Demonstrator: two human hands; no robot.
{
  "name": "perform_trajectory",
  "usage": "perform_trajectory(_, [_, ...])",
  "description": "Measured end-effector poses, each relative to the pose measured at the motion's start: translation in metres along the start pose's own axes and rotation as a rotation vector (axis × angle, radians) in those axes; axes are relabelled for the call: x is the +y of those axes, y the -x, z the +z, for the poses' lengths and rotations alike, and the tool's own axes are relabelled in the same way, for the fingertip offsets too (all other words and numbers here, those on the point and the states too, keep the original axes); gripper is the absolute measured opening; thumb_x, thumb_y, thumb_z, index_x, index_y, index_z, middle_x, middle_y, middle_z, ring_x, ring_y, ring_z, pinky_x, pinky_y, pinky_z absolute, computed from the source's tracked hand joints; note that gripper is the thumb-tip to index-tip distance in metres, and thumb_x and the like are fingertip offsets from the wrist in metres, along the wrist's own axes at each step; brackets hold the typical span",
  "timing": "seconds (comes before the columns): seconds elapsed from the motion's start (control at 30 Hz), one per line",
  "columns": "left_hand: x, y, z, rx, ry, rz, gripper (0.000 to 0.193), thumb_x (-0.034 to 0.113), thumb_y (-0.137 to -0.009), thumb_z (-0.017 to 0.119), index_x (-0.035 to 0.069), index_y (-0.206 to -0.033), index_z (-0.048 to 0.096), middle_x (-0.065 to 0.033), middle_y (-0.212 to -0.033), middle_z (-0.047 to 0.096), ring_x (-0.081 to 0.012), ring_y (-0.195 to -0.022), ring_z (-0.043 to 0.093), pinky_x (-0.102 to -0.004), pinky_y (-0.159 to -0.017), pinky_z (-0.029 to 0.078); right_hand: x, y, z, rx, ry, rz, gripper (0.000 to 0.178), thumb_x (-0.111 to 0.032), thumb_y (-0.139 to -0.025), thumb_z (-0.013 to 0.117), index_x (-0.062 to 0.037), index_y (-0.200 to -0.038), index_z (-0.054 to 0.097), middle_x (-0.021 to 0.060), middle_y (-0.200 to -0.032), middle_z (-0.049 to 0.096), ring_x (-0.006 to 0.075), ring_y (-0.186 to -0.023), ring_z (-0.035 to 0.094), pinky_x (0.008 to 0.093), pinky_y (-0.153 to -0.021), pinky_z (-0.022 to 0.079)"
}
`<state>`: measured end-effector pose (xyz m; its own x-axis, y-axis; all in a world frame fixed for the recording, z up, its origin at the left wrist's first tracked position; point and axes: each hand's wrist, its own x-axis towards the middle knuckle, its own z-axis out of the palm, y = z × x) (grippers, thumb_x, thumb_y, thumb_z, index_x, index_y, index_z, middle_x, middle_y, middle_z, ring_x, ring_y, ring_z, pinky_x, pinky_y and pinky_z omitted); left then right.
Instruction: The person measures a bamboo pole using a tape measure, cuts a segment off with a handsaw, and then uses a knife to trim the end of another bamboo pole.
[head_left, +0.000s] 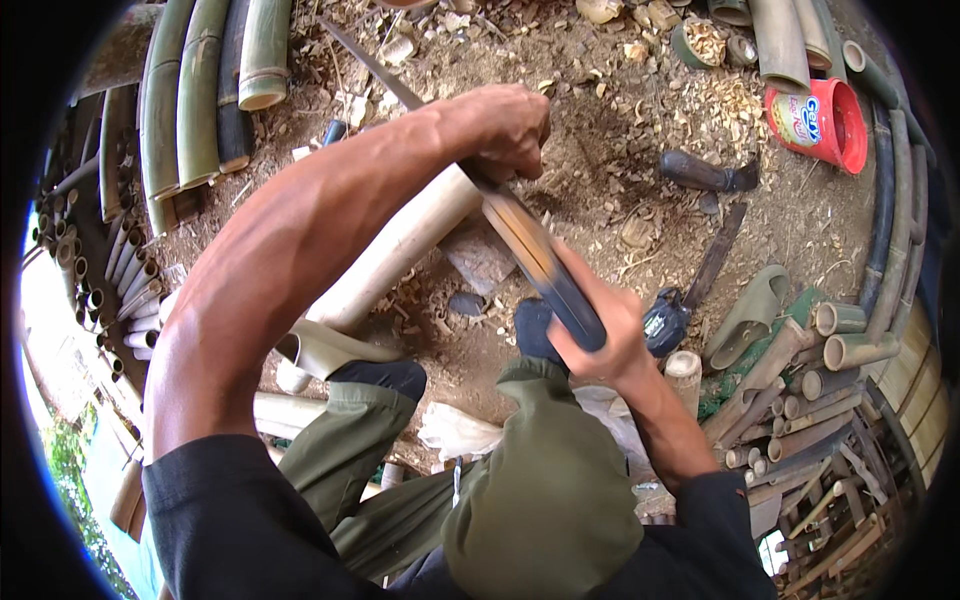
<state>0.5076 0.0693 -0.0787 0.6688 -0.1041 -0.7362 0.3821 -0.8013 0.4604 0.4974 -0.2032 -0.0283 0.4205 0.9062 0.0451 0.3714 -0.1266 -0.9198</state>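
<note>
My left hand [505, 130] is closed around the middle of a long-bladed tool, its fingertips hidden underneath. A narrow dark blade [375, 70] runs out past my left forearm to the upper left. The tool's tan and black handle [540, 260] slants down to the right, slightly blurred. My right hand [605, 325] wraps round its dark end. Below my left hand lies the end of a pale, smooth bamboo pole [400, 250], which slopes down left toward my leg. A stone or wood block [478, 255] sits beneath the pole end.
Green bamboo poles [200, 100] lie at upper left. To the right are a dark wooden handle [700, 170], a sheath-like dark strip [715, 255], a red bucket [845, 130] and an olive clog [750, 315]. Cut bamboo [800, 420] is piled at lower right. Shavings litter the soil.
</note>
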Motion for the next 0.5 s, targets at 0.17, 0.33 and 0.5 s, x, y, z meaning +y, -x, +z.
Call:
perform_trajectory(0.17, [-0.018,0.013,0.012,0.015,-0.004,0.026,0.021,0.016,-0.081,0.069,0.002,-0.095,0.075,-0.0126,-0.089,0.074,-0.0227,-0.076,0.069,-0.0349,-0.063,0.058,-0.021,0.085,-0.058,-0.199,0.157,0.063,0.069,-0.006,-0.066,0.069,0.0184,-0.129,0.053,0.0291,-0.103,0.070,0.0371,-0.089,0.074,0.0381,-0.080,0.059])
perform_trajectory(0.33, [0.001,0.024,-0.007,-0.051,0.034,0.063,0.019,0.018,-0.082,0.070,0.004,-0.093,0.077,-0.0117,-0.088,0.075,-0.0218,-0.077,0.069,-0.0361,-0.067,0.058,-0.020,0.079,-0.066,-0.210,0.155,0.074,0.066,-0.006,-0.067,0.064,0.0190,-0.127,0.054,0.0273,-0.091,0.071,0.0330,-0.074,0.074,0.0385,-0.069,0.060])
perform_trajectory(0.5, [-0.012,0.011,-0.002,0.010,0.080,0.051,0.025,0.019,-0.076,0.072,0.005,-0.096,0.078,-0.0113,-0.087,0.076,-0.0232,-0.079,0.070,-0.0389,-0.071,0.058,-0.016,-0.011,0.008,-0.094,0.053,0.093,0.070,-0.008,-0.068,0.071,0.0106,-0.133,0.054,0.0225,-0.084,0.068,0.0286,-0.067,0.070,0.0367,-0.061,0.055])
